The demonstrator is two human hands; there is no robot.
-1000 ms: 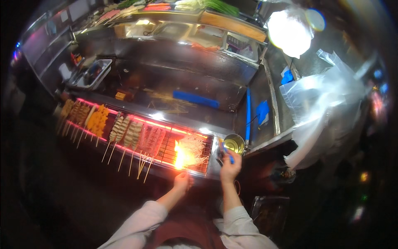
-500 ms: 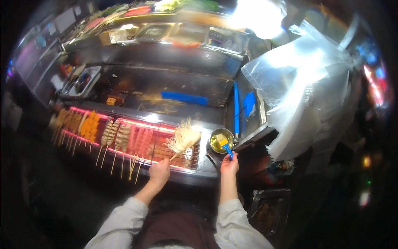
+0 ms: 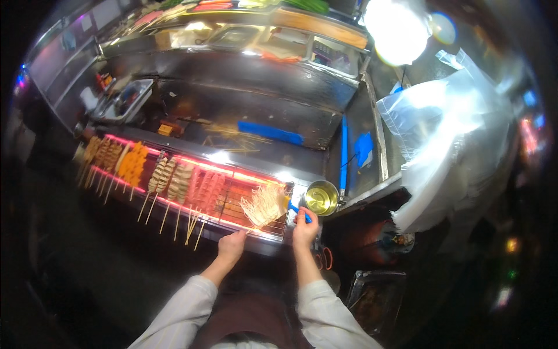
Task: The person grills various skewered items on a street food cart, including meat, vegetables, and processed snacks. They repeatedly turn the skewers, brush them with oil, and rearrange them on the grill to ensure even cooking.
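Observation:
My left hand (image 3: pixel 232 245) is closed on the stick of an enoki mushroom skewer (image 3: pixel 263 206), whose pale, fanned-out strands lie over the right end of the glowing grill (image 3: pixel 237 205). In my right hand (image 3: pixel 305 228) is a basting brush (image 3: pixel 294 208) with a blue handle. Its head is against the right side of the mushrooms, partly hidden by them. Just right of the brush stands a metal pot (image 3: pixel 321 198) of clear yellow oil. Left of the mushrooms, pink meat skewers (image 3: pixel 210 191), brown-striped skewers (image 3: pixel 161 175) and orange skewers (image 3: pixel 132 165) lie across the grill.
Behind the grill, loose bamboo sticks (image 3: pixel 235 139) lie by a blue strip (image 3: pixel 270 132). A tray of utensils (image 3: pixel 131 100) stands at the back left. Plastic bags (image 3: pixel 447 134) hang at the right, and orange-handled scissors (image 3: pixel 328 257) are below the pot.
My right hand has lifted the brush out of the oil pot and brought it left against the mushrooms. The mushroom skewer now sits lower over the grill. The view has shifted slightly.

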